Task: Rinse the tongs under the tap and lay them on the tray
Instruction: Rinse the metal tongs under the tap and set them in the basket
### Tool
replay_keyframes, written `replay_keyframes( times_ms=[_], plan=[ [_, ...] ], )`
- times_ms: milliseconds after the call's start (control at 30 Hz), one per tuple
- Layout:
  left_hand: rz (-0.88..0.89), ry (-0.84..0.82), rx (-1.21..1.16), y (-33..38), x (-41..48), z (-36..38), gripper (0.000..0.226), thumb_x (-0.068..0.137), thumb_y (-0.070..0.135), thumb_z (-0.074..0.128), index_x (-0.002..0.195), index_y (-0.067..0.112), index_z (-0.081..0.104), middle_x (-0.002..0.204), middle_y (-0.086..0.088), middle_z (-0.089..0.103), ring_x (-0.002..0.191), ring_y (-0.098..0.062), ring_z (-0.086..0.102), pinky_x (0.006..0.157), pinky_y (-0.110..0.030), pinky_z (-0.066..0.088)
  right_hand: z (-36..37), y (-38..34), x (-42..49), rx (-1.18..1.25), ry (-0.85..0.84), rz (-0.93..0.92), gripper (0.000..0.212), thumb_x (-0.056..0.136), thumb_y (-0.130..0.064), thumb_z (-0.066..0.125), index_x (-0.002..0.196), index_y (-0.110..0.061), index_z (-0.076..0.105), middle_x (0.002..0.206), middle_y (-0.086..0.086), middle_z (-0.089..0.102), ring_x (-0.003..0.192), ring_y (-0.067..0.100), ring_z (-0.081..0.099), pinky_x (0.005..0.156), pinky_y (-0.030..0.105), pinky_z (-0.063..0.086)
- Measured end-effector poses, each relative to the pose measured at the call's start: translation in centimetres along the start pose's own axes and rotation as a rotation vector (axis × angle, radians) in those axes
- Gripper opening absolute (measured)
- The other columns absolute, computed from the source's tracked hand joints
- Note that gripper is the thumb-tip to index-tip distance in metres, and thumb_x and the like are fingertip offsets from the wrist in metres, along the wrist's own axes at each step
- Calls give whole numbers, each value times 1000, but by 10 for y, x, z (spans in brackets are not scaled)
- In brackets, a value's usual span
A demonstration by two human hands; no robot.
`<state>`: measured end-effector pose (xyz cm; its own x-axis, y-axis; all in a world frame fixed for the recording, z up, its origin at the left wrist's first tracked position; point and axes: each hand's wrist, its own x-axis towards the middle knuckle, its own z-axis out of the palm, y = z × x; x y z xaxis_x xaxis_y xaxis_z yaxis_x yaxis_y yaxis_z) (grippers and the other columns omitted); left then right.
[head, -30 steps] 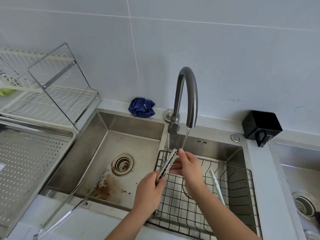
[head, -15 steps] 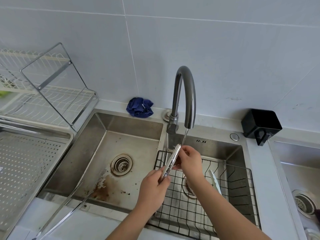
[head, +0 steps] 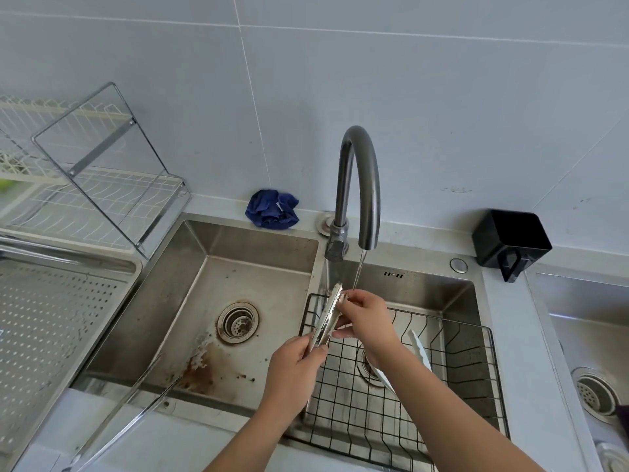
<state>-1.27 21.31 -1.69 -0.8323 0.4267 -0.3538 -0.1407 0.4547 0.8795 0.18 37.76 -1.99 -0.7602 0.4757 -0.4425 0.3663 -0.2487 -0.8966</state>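
Observation:
Short steel tongs (head: 329, 313) with serrated tips point up and away over the right sink basin, just under the thin stream from the grey tap (head: 360, 185). My left hand (head: 294, 371) grips their handle end from below. My right hand (head: 366, 316) pinches the serrated tips near the stream. A perforated steel tray (head: 51, 321) lies at the far left on the counter.
A black wire basket (head: 459, 376) sits in the right basin with a white utensil (head: 420, 349) in it. The left basin (head: 211, 301) has a stained bottom and long tongs (head: 136, 403) leaning on its front edge. A blue cloth (head: 272, 208), a black holder (head: 510, 241) and a dish rack (head: 85, 172) stand behind.
The tongs' tips have lifted a little toward the tap and my right hand's fingers have shifted along them. The camera has drifted slightly.

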Motion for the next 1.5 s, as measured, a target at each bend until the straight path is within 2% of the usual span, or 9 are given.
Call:
replay_keyframes(
  times_ms=[100,467,633,833,933,1067,1200,1367,1500],
  plan=[
    [-9,-9,-23,1,-1,-1,21,93,23,63,89,3,66,75,-8,56,68,-19,52,71,-56,52,0,-2,2,5,53,-10,23,100,-11,57,83,-4,70,65,7,68,56,22,67,50,32,58],
    [-39,-37,-82,7,10,-1,23,83,31,63,69,12,62,69,-3,53,62,-20,50,59,-40,42,-1,-1,4,45,132,-68,19,103,-15,56,95,-8,72,67,3,74,58,19,71,52,31,59],
    [-63,-53,-141,6,20,-3,39,75,33,61,85,-5,64,63,-4,51,62,-20,46,59,-38,40,-10,-3,7,91,44,-23,15,97,-2,57,98,-5,72,83,8,79,71,18,74,62,31,61],
    [-34,-90,-167,9,38,-5,21,93,27,64,85,40,79,80,-13,73,70,-14,66,56,-24,49,-12,-7,9,124,183,-67,14,101,-10,61,94,-3,71,80,13,78,66,20,74,59,30,61],
    [-16,-91,-137,6,45,-9,19,99,33,60,89,32,77,75,-11,73,59,-12,63,48,-16,44,-15,-8,9,167,188,-75,9,98,-5,62,99,-2,70,84,14,79,70,20,75,62,31,62],
    [-13,-78,-98,-1,50,-9,24,101,38,57,95,22,74,63,-2,69,49,-14,55,47,-23,43,-16,-6,6,81,89,-37,14,87,3,72,97,-5,66,86,17,78,70,22,74,65,37,64],
    [51,-72,-75,-4,47,4,20,98,40,59,93,30,76,61,11,61,58,-10,55,55,-28,46,-21,-9,14,-98,198,-39,10,102,-12,60,95,-7,65,70,9,77,55,23,73,53,33,61],
    [111,-31,-34,3,48,18,30,96,48,57,87,24,70,62,9,54,62,-12,50,62,-40,45,-15,0,11,-52,168,-41,20,92,-6,71,105,-15,59,94,15,74,75,25,77,60,33,64],
    [156,-46,-13,10,51,18,26,94,51,56,87,29,70,62,9,56,60,-9,51,60,-36,46,-10,4,9,-33,190,-27,14,95,-4,65,105,-9,58,92,15,74,67,22,77,59,38,64]
  ],
)
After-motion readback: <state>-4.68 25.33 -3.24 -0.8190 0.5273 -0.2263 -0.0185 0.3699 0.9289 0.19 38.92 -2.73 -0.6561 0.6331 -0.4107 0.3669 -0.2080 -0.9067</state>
